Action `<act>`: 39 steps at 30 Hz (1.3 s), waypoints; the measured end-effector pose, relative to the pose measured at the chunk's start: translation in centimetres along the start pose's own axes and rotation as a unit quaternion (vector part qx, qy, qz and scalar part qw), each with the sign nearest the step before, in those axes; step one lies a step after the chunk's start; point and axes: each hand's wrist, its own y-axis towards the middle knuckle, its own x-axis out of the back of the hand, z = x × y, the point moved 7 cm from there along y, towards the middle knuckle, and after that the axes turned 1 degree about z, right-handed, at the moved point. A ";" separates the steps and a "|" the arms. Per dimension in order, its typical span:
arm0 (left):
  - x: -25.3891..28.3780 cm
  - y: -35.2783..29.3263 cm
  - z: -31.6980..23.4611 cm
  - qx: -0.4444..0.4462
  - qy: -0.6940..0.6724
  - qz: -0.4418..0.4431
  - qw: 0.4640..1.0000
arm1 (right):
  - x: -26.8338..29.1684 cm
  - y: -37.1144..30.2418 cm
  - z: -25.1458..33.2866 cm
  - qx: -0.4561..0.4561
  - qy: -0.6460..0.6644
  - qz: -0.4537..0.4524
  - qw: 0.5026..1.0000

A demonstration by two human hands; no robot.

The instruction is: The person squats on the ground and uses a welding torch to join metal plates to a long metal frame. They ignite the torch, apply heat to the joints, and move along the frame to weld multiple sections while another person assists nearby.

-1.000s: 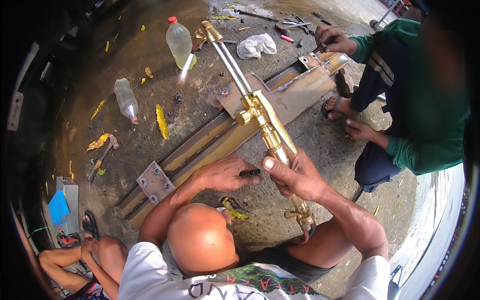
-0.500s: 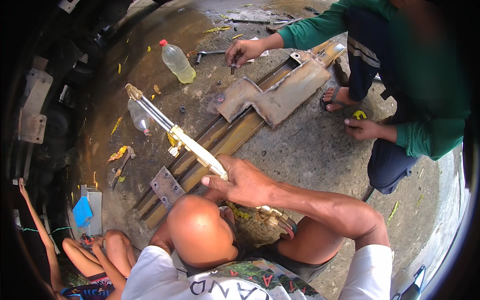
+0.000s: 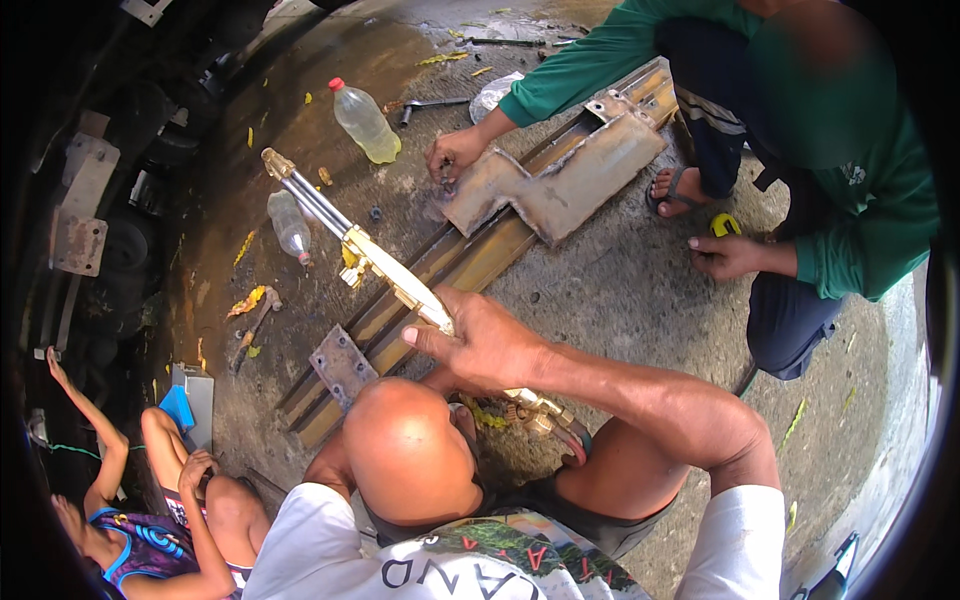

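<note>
A brass-and-steel cutting torch [image 3: 392, 275] slants up and left, its head over the concrete. My right hand [image 3: 490, 342] is wrapped round its handle, thumb along the side; brass valves and hose ends come out below. My left hand [image 3: 438, 381] is mostly hidden behind my knee and right hand, so its fingers do not show. Beyond the torch lie rusty steel channels [image 3: 470, 265] with a stepped steel plate [image 3: 590, 180] on top. A small drilled plate [image 3: 342, 366] rests on their near end. A co-worker's hand [image 3: 457, 152] reaches to the stepped plate's left corner.
The green-sleeved co-worker squats at right, a yellow tape measure [image 3: 724, 226] by the other hand. Two plastic bottles, one upright [image 3: 365, 125] and one lying [image 3: 289, 226], stand left of the channels near a ratchet wrench [image 3: 434, 104]. Another person [image 3: 150, 540] sits at lower left.
The co-worker's reaching hand has moved from near the ratchet wrench to the stepped plate's corner. The person at lower left has come further into view. My grip on the torch is unchanged.
</note>
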 end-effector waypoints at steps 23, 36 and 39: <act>0.6 -0.5 0.7 -0.010 -0.030 -0.014 0.999 | 0.3 -0.3 0.1 -0.032 -0.008 0.007 0.999; 1.8 -0.6 0.8 -0.019 -0.045 -0.026 0.998 | -0.1 -0.1 0.3 -0.037 -0.009 0.018 0.999; 2.3 0.1 1.3 -0.025 -0.054 -0.022 0.998 | 0.2 -0.3 0.0 -0.032 -0.017 0.007 0.999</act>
